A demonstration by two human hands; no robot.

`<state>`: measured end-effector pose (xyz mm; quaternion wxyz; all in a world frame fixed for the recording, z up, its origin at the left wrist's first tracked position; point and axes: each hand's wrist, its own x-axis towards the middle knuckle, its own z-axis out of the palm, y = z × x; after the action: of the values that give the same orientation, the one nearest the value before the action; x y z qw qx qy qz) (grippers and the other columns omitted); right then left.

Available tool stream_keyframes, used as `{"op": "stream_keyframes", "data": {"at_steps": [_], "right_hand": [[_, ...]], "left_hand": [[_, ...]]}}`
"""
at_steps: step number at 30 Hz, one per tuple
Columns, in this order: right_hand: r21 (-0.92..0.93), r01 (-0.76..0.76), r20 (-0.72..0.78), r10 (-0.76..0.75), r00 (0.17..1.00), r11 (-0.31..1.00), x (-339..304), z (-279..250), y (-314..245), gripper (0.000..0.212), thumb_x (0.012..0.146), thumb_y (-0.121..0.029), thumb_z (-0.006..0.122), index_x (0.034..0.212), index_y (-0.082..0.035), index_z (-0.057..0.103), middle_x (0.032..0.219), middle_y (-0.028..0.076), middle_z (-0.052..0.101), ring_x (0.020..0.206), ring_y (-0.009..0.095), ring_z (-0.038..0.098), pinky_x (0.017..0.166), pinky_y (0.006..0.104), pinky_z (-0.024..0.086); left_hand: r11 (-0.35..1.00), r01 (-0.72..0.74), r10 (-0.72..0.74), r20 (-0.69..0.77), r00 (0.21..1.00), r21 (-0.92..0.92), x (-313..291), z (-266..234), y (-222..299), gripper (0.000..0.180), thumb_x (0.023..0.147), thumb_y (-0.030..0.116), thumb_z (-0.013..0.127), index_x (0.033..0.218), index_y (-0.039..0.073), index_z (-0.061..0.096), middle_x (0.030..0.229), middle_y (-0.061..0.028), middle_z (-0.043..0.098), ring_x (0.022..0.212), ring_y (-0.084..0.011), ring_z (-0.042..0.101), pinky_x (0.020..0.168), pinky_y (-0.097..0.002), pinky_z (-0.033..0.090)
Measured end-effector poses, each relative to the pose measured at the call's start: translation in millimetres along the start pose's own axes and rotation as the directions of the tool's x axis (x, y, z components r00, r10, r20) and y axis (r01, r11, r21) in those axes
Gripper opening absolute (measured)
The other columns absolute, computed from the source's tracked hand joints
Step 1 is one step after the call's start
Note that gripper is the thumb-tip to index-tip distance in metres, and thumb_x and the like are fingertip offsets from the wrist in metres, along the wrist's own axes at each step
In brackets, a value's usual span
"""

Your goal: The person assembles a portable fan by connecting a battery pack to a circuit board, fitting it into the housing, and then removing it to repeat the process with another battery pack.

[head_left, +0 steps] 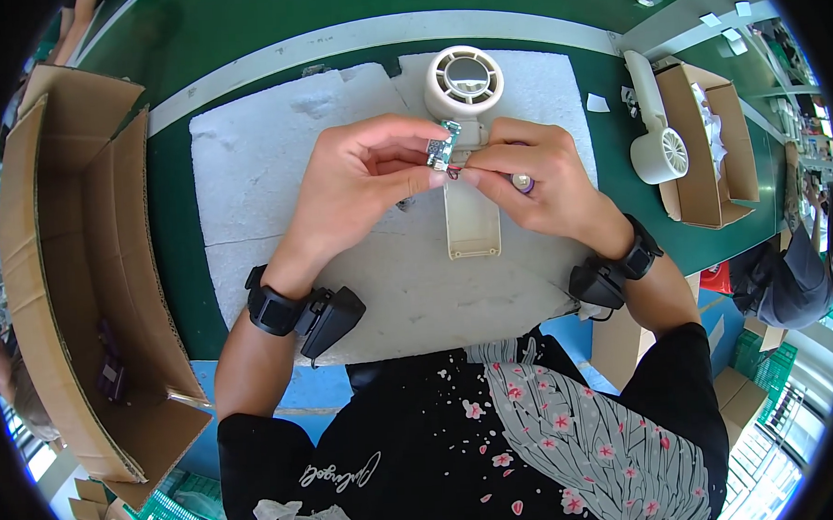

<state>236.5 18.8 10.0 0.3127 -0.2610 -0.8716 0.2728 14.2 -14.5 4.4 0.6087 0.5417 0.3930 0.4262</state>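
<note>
A small green circuit board (443, 148) is pinched upright between the thumb and fingers of my left hand (343, 184). Thin dark and red wires (454, 173) run from its lower edge to the fingertips of my right hand (552, 175), which are closed on them. Tucked in the same hand is a purple cylinder with a metal end, apparently a battery cell (523, 183), mostly hidden by the fingers. Beneath both hands lies a cream handheld fan (464, 79), its round grille at the far end and its hollow handle shell (473, 222) pointing toward me.
A white foam sheet (284, 201) covers the green table. An open cardboard box (108, 227) stands at left, with a purple item inside. At right, another white fan (659, 155) leans by a smaller carton (707, 212) holding white pieces. A grey metal strip (379, 40) crosses behind.
</note>
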Motion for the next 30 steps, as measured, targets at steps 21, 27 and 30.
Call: {"op": "stream_keyframes", "data": {"at_steps": [21, 27, 30], "right_hand": [[-0.077, -0.045, -0.132, 0.035, 0.991, 0.996, 3.5, 7.0, -6.2, 0.039, 0.07, -0.001, 0.078, 0.106, -0.004, 0.064, 0.095, 0.01, 0.064, 0.076, 0.023, 0.065, 0.067, 0.0286, 0.054], [-0.098, -0.066, -0.124, 0.054, 0.991, 0.993, 2.3, 5.2, -4.2, 0.042, 0.068, -0.004, 0.08, 0.109, -0.005, 0.067, 0.094, 0.01, 0.065, 0.076, 0.022, 0.065, 0.067, 0.0281, 0.054], [-0.108, -0.079, -0.141, 0.063, 0.988, 0.991, 1.9, 6.0, -5.1, 0.041, 0.067, -0.005, 0.081, 0.107, -0.005, 0.069, 0.093, 0.009, 0.066, 0.075, 0.021, 0.065, 0.067, 0.0279, 0.054]], "left_hand": [[0.987, -0.088, 0.093, -0.03, 0.995, 0.133, -2.8, 9.6, -6.9, 0.035, 0.083, -0.009, 0.063, 0.117, -0.001, 0.063, 0.102, -0.0066, 0.066, 0.094, -0.0123, 0.062, 0.086, -0.0271, 0.052], [0.978, -0.094, 0.108, -0.07, 0.992, 0.185, -2.2, 10.8, -6.1, 0.032, 0.082, -0.008, 0.064, 0.113, -0.001, 0.066, 0.101, -0.0083, 0.067, 0.089, -0.013, 0.064, 0.081, -0.0269, 0.054], [0.968, -0.13, 0.149, -0.076, 0.986, 0.215, -3.0, 12.1, -8.4, 0.03, 0.082, -0.008, 0.064, 0.112, 0.0, 0.068, 0.101, -0.0093, 0.068, 0.087, -0.0135, 0.065, 0.078, -0.0267, 0.055]]}}
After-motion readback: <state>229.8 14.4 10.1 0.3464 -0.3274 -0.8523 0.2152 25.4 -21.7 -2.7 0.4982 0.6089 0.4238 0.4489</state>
